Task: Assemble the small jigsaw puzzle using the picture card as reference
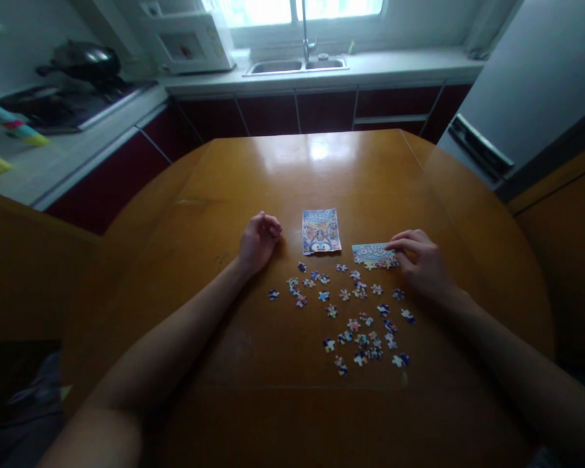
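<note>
On the wooden table, a joined strip of jigsaw puzzle (pixel 369 254) lies with a straight top edge and a jagged lower edge. My right hand (pixel 422 263) is at its right end, thumb and fingers pinched on a puzzle piece there, mostly hidden by the fingertips. Left of the strip is a small printed picture sheet (pixel 320 233) with a penguin at its bottom. My left hand (pixel 260 244) rests on its side left of the sheet, fingers curled in with nothing visible in them. Several loose puzzle pieces (pixel 345 295) are scattered below the sheet and strip.
The large rounded wooden table (pixel 292 175) spans the view. Beyond it are a counter with a double sink (pixel 277 67), a white microwave (pixel 190 42), and a stove with a dark pan (pixel 85 62). A fridge (pixel 526 84) stands at the right.
</note>
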`<act>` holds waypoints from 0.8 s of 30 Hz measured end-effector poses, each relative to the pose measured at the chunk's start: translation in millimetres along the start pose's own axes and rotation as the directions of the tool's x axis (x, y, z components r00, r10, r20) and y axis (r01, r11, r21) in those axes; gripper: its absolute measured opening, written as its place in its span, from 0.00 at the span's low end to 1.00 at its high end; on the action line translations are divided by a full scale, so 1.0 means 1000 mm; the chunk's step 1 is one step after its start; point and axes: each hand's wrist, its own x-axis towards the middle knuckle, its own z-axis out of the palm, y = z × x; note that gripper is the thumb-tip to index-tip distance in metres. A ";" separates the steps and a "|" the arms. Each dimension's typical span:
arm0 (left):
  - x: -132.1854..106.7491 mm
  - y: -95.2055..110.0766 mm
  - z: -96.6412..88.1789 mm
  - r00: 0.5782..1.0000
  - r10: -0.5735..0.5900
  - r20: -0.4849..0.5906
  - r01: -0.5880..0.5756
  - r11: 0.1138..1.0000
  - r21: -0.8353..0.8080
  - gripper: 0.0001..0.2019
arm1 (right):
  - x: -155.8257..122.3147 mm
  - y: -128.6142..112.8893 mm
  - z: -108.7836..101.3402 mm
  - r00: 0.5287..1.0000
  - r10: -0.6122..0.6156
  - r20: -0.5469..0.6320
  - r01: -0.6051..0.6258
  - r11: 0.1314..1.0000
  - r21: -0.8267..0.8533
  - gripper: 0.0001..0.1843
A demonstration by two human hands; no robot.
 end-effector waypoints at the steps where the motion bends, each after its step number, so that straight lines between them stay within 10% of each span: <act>1: 0.000 0.000 0.000 1.000 -0.015 0.000 0.015 1.000 -0.015 0.20 | 0.000 0.000 0.000 1.000 0.001 0.001 -0.001 1.000 -0.002 0.10; 9: -0.007 0.020 0.003 0.961 -0.190 0.201 0.153 0.971 0.185 0.15 | 0.000 -0.001 -0.004 1.000 0.010 -0.017 -0.010 1.000 0.002 0.10; 11: -0.013 0.035 0.005 0.888 -0.303 0.347 0.179 0.921 0.346 0.09 | -0.001 0.000 -0.005 1.000 0.012 -0.016 -0.012 1.000 0.003 0.09; 13: -0.020 0.049 0.008 0.664 -0.493 0.562 0.002 0.754 0.657 0.08 | -0.001 0.002 -0.005 1.000 0.013 -0.016 -0.013 1.000 0.001 0.09; 15: -0.027 0.058 0.011 0.565 -0.552 0.613 -0.184 0.641 0.746 0.07 | -0.001 0.003 -0.004 1.000 0.016 -0.015 -0.016 1.000 0.001 0.09; 24: -0.024 0.055 0.009 0.430 -0.486 0.761 -0.426 0.634 0.645 0.13 | 0.001 0.001 -0.003 1.000 0.016 -0.005 -0.016 1.000 0.023 0.10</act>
